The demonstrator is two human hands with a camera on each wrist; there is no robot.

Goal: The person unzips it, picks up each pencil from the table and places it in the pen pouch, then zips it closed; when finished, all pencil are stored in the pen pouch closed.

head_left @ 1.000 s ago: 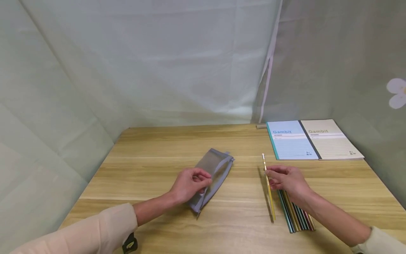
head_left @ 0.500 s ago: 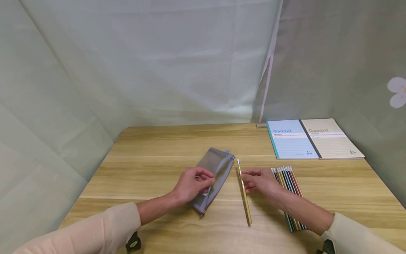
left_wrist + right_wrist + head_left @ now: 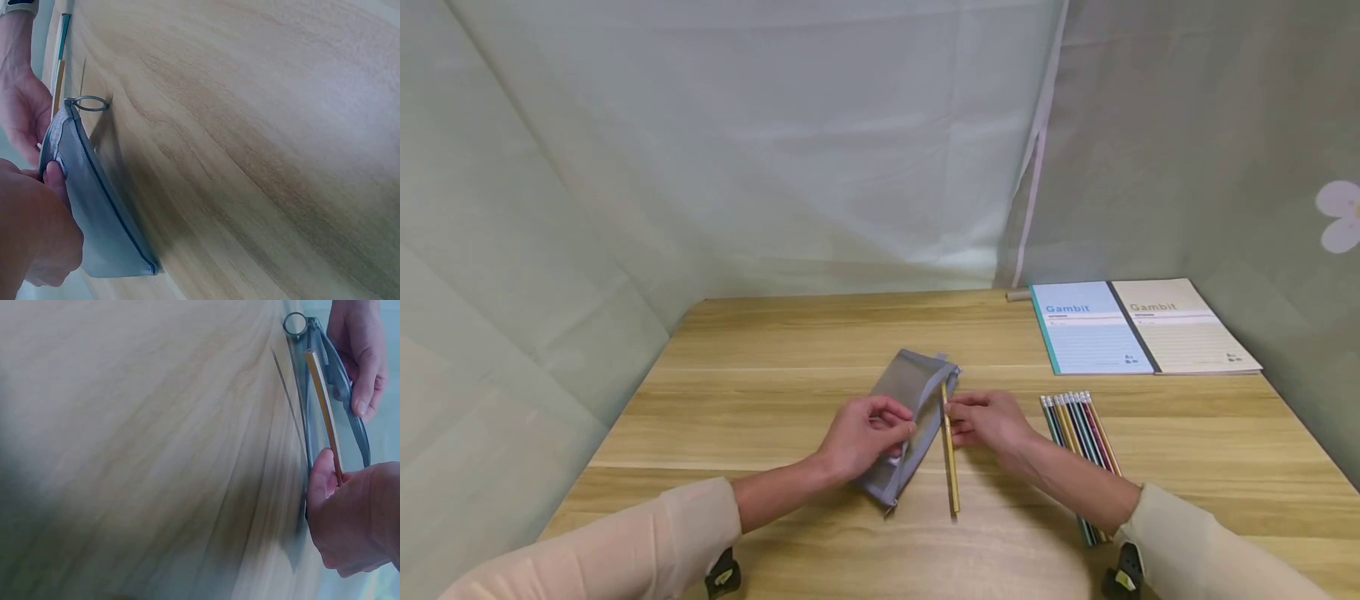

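A grey mesh zipper pouch (image 3: 901,385) lies slanted on the table with its mouth parted along the right side. My left hand (image 3: 867,435) pinches the near edge of that mouth, as the left wrist view also shows with the pouch wall (image 3: 103,219) under the thumb. In my right hand (image 3: 992,423) is a yellow pencil (image 3: 951,467), pinched between thumb and fingers near its upper part. The pencil stands along the pouch's opening, its far end at the mouth; whether that end is inside is hard to tell. The right wrist view shows the pencil (image 3: 324,400) beside the parted edges.
Right of my right hand, several eraser-tipped pencils (image 3: 1078,425) lie side by side, partly under the forearm. A blue notebook (image 3: 1093,342) and a beige notebook (image 3: 1195,337) lie at the back right. A small brown cylinder (image 3: 1018,295) sits at the table's back edge.
My right hand has carried the yellow pencil leftward from beside the row of pencils to the pouch's mouth. My left hand and the pouch have shifted slightly right.
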